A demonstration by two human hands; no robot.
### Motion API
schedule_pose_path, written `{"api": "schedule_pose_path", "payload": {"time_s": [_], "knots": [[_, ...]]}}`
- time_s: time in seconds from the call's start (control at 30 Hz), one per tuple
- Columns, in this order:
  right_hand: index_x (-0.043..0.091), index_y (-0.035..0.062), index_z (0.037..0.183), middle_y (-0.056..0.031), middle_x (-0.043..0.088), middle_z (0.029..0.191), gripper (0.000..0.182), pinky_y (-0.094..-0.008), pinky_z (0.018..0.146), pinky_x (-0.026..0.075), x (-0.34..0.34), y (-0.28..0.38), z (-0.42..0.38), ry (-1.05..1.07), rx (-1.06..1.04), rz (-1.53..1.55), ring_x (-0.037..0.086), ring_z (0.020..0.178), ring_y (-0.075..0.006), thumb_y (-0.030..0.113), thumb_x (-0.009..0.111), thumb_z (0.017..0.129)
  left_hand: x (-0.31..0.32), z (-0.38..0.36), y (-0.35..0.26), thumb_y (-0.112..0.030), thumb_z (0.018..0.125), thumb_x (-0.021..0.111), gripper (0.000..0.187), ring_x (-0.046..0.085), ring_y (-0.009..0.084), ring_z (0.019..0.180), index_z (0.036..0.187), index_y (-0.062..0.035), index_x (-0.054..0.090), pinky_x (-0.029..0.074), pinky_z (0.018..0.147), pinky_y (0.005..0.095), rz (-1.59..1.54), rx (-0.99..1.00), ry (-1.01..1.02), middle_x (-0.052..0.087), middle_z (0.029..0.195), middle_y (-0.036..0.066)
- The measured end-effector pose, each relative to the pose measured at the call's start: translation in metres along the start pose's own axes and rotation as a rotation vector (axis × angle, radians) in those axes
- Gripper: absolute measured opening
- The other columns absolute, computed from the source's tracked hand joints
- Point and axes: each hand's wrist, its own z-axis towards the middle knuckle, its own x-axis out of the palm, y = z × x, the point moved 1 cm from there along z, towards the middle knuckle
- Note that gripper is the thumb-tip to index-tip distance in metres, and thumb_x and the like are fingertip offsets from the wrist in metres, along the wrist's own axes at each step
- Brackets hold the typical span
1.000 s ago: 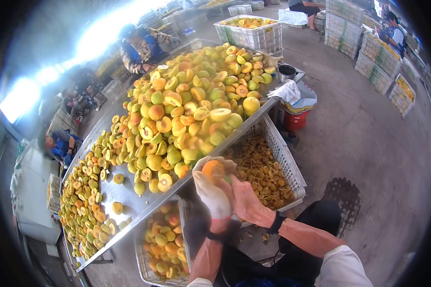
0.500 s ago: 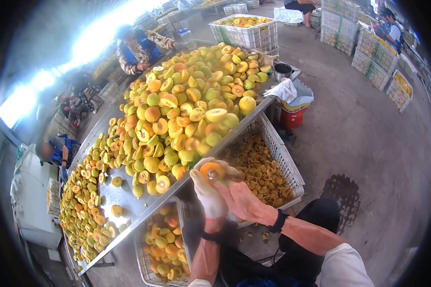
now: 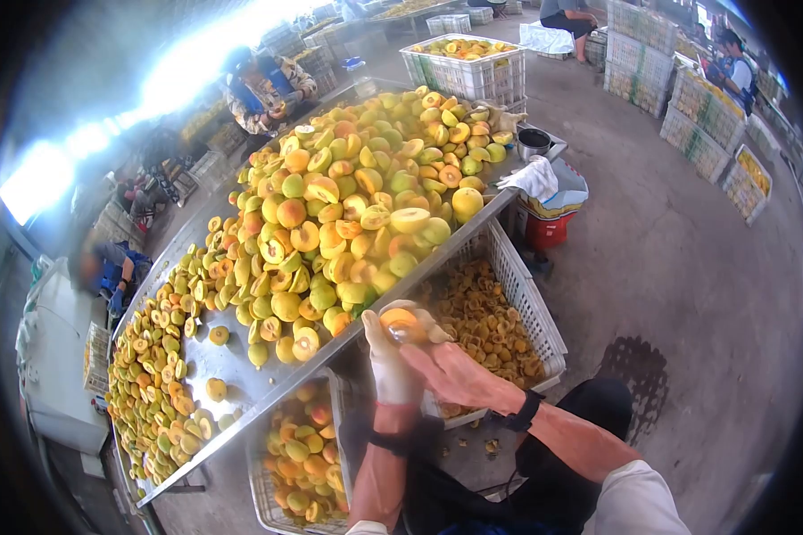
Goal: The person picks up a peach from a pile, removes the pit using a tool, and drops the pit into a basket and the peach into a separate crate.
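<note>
A halved peach [image 3: 403,323], orange cut face upward, sits in my left hand [image 3: 391,370], which wears a pale glove. Its fingers curl around the fruit just past the table's near edge. My right hand [image 3: 451,367] is closed against the peach from the right; a pale shiny spot shows on the cut face. What the right fingers grip is hidden and blurred. Halved peaches [image 3: 330,232] are heaped on the sloping metal table [image 3: 250,385] ahead. Below my hands, a white crate [image 3: 528,303] holds brownish peach scraps [image 3: 486,330].
A second crate [image 3: 260,481] of peach halves stands under the table edge at left. A dark cup [image 3: 533,141] and a white glove [image 3: 533,178] lie at the table's right corner, above a red container [image 3: 546,232]. Co-workers sit across and left; stacked crates [image 3: 638,62] stand behind.
Both hands and the peach half have shifted slightly right. The camera view has tilted a little. The co-worker across the table has drawn both hands together.
</note>
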Motion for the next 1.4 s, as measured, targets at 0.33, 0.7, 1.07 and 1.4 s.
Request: {"api": "schedule_pose_path", "payload": {"time_s": [0.33, 0.7, 1.07, 1.4], "knots": [[0.048, 0.011, 0.093, 0.0071, 0.038, 0.063, 0.037, -0.0244, 0.038, 0.026, -0.027, 0.034, 0.014, 0.222, 0.694, 0.588, 0.035, 0.045, -0.0044, 0.045, 0.051, 0.108, -0.002, -0.001, -0.006, -0.066, 0.105, 0.039, 0.067, 0.063, 0.028, 0.084, 0.12, -0.0029, 0.055, 0.056, 0.082, 0.0437, -0.091, -0.2, 0.008, 0.062, 0.094, 0.013], [0.052, 0.0036, 0.091, 0.0049, 0.042, 0.061, 0.041, -0.0264, 0.041, 0.029, -0.023, 0.019, 0.008, 0.168, 0.593, 0.48, 0.037, 0.045, -0.0063, 0.041, 0.053, 0.108, 0.001, 0.0, -0.002, -0.067, 0.104, 0.042, 0.069, 0.063, 0.0243, 0.083, 0.123, -0.0012, 0.055, 0.057, 0.081, 0.0412, -0.116, -0.2, 0.032, 0.063, 0.095, 0.011], [0.063, -0.0036, 0.103, -0.0109, 0.06, 0.065, 0.04, -0.0385, 0.06, 0.049, -0.033, 0.021, 0.0, 0.194, 0.324, 0.066, 0.059, 0.058, -0.0221, 0.034, 0.052, 0.107, 0.009, 0.003, -0.009, -0.064, 0.104, 0.044, 0.067, 0.061, 0.0234, 0.085, 0.129, -0.0022, 0.051, 0.055, 0.086, 0.0436, -0.235, -0.225, -0.009, 0.061, 0.101, 0.011], [0.064, -0.0034, 0.101, -0.0181, 0.06, 0.067, 0.043, -0.0417, 0.062, 0.048, -0.058, 0.025, -0.01, 0.325, 0.225, -0.032, 0.058, 0.061, -0.0329, 0.037, 0.051, 0.108, -0.034, 0.033, 0.003, -0.059, 0.107, 0.042, 0.06, 0.064, 0.0279, 0.092, 0.124, -0.004, 0.057, 0.054, 0.096, 0.0466, -0.462, -0.093, 0.021, 0.065, 0.104, 0.013]]}}
